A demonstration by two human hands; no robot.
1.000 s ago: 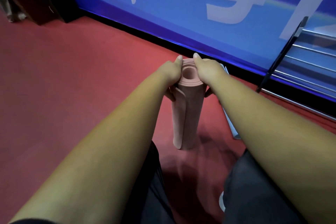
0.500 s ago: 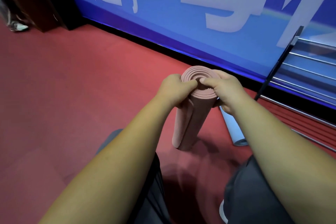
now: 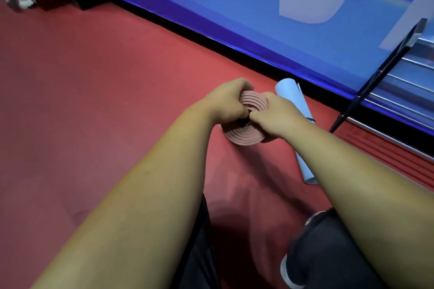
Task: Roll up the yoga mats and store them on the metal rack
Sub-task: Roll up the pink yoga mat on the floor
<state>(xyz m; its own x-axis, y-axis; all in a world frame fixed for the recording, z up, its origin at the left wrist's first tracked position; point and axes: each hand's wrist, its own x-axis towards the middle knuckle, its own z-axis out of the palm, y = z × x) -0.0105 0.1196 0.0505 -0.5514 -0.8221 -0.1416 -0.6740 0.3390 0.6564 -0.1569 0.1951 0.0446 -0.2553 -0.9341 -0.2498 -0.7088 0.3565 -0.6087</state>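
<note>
Two mats are in view, both already rolled, and neither is on the rack yet. Most of the view is red floor [image 3: 94, 101], with a blue banner wall [image 3: 234, 19] along its far side. Against that wall, at the far right, stands the metal rack [image 3: 404, 70]; no mat shows on the bars in view. On the floor at the wall's foot lies the blue mat [image 3: 290, 89], a finished roll between the rack and the hands, its middle hidden behind the right forearm [image 3: 352, 171]. In the middle of the floor the pink mat [image 3: 244, 137] stands on end, seen from above so that its spiral end faces the camera.

Rolling looks done or nearly done, judging by how things lie. The pink roll seems to be getting a last tightening, and both rolls are left to carry to the rack.

Over the far-left part of the spiral sits the left hand [image 3: 223, 103]; the right hand [image 3: 279, 114] covers the right part. Both sets of fingers are curled down into the roll's middle, knuckles almost meeting over its dark centre, gripping the inner turns. Exactly which layers they pinch is hidden.
</note>
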